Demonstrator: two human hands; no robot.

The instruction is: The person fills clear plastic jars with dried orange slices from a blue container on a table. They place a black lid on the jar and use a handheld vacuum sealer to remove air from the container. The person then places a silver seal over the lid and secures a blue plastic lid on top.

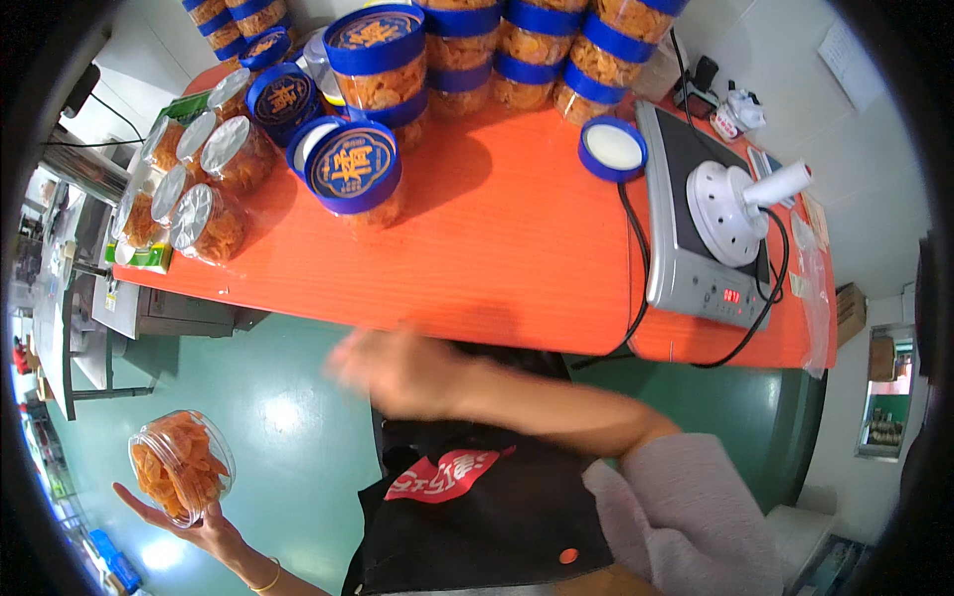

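Over the floor at the lower left, my left hand [201, 525] holds an open clear plastic jar [181, 468] of orange dried fruit pieces, its mouth tilted to the left. My right hand [402, 372], blurred, is across my body just off the table's front edge; nothing is seen in it, and its fingers are too blurred to read. On the orange-red table [477, 268] stands a filled jar with a blue lid [352, 168]. Several filled jars with silvery foil tops [201, 216] stand at the left. A blue lid [613, 147] lies upturned near the cooker.
Stacked blue-lidded jars [462, 52] line the table's back. At the right stands a flat electric cooker [700, 290] with a lit display and a white handheld device [727, 208] on it. Black cables [637, 223] run down over the front edge. A clear plastic bag [814, 305] lies at the right edge.
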